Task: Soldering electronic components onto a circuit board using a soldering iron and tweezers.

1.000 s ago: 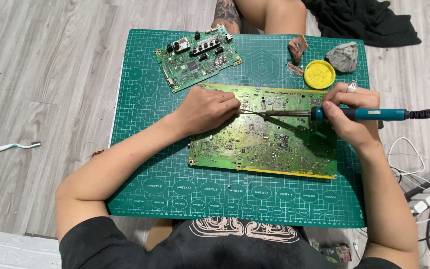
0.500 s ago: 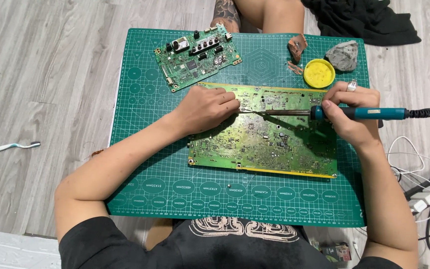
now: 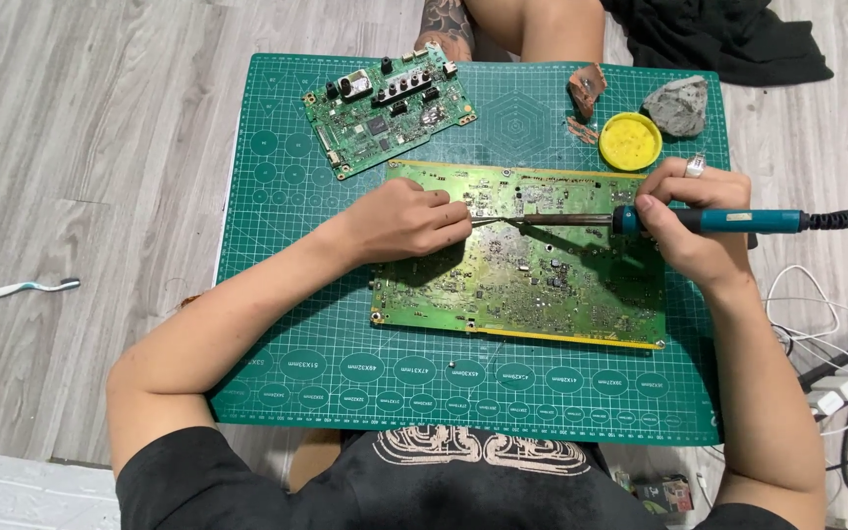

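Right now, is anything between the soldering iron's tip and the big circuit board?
Nothing visible. The right hand holds the soldering iron with its tip over the large circuit board; the left hand holds a thin tool beside the tip, not under it.

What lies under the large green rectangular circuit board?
The large green circuit board rests flat on the green gridded cutting mat, which shows on every side. The left hand covers its left edge; anything beneath the board is hidden.
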